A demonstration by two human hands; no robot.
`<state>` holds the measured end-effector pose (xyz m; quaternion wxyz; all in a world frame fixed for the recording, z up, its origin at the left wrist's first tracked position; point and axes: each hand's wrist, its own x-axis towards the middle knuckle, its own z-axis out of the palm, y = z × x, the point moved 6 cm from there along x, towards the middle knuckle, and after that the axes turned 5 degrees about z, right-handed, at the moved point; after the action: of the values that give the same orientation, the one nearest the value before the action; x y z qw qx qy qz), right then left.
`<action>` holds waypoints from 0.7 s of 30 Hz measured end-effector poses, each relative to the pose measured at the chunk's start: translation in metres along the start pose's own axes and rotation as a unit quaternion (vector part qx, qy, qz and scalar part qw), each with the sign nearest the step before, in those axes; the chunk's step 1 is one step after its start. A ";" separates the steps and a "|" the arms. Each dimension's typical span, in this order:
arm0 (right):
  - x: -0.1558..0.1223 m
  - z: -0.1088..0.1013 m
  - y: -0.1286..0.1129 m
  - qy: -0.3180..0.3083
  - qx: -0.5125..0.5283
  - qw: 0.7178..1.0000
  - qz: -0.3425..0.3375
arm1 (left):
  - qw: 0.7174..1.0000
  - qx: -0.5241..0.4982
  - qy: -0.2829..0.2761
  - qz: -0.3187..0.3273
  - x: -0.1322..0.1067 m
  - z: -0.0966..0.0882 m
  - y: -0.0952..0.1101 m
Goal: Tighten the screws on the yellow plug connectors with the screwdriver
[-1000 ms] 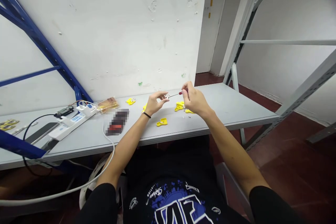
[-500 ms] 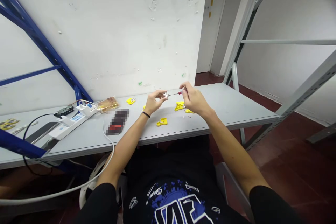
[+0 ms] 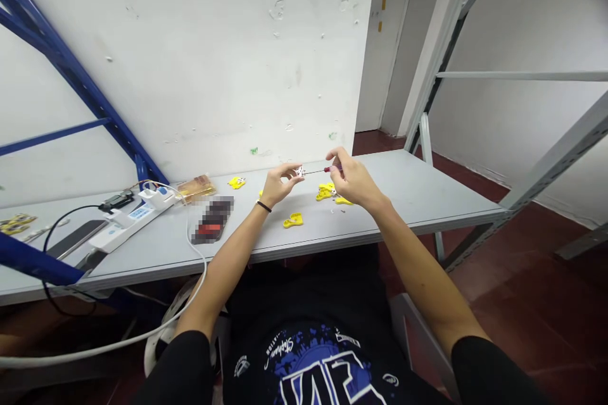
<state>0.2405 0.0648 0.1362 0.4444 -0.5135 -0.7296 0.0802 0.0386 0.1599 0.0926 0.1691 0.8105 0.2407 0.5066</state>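
Observation:
Between the thumb and fingers of my left hand (image 3: 279, 183) is a small white part (image 3: 299, 171), held up above the table; its exact kind is too small to make out. My right hand (image 3: 352, 180) grips a screwdriver (image 3: 327, 169) by its red handle. The thin shaft points left, and its tip meets the white part. Below the hands lie yellow plastic pieces: a shell-like one (image 3: 293, 220) near the front edge, and a yellow piece (image 3: 325, 191) beside my right hand, with another (image 3: 342, 200) partly under it. Tiny dark and pale bits lie close by.
Left on the grey table (image 3: 266, 242) are a pixelated dark object (image 3: 213, 220), a plastic bag (image 3: 197, 188), a white power strip (image 3: 133, 221) with cables, and a phone-like slab (image 3: 76, 239). Another yellow piece (image 3: 236, 183) lies near the wall. Blue rack posts (image 3: 71, 69) stand at left.
The fingers of my right hand have shifted slightly on the screwdriver handle, so a little more of it shows. My left hand and the white part stay almost still.

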 end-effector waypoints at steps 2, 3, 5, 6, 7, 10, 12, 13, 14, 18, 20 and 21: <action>-0.001 -0.001 -0.001 0.000 0.009 1.000 -0.009 | 1.000 0.002 0.001 0.002 0.000 0.000 0.000; -0.001 -0.001 -0.001 -0.004 0.007 1.000 -0.006 | 1.000 0.003 0.001 0.003 0.000 -0.001 0.000; -0.001 0.000 0.001 -0.015 -0.003 1.000 0.013 | 1.000 0.003 0.000 0.005 0.000 -0.001 0.000; 0.000 0.000 0.002 -0.018 -0.008 0.999 0.026 | 1.000 0.002 0.001 0.007 0.000 -0.001 -0.001; 0.000 0.000 0.004 -0.020 -0.011 0.999 0.036 | 1.000 0.000 0.001 0.007 0.000 -0.001 -0.001; 0.001 0.000 0.006 -0.023 -0.008 0.999 0.031 | 1.000 -0.001 -0.001 0.003 0.000 -0.001 -0.003; 0.002 0.001 0.005 -0.028 0.002 1.000 0.012 | 1.000 -0.002 -0.001 -0.002 0.000 -0.001 -0.004; 0.002 0.001 0.005 -0.027 0.002 1.000 0.005 | 1.000 -0.002 -0.002 -0.003 0.000 -0.001 -0.005; 0.002 0.000 0.005 -0.022 -0.001 1.000 0.001 | 1.000 -0.003 -0.003 -0.004 0.001 -0.001 -0.005; 0.003 0.000 0.003 0.002 -0.039 0.999 -0.003 | 1.000 0.000 -0.005 -0.004 0.001 -0.001 -0.004; 0.002 0.000 0.001 0.006 -0.051 0.999 -0.005 | 1.000 0.003 -0.004 -0.001 0.001 -0.001 -0.003; 0.002 0.000 0.000 0.005 -0.054 0.999 -0.006 | 1.000 0.004 -0.004 0.001 0.001 -0.001 -0.002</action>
<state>0.2401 0.0666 0.1376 0.4199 -0.5326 -0.7340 0.0357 0.0376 0.1624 0.0926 0.1663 0.8134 0.2417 0.5023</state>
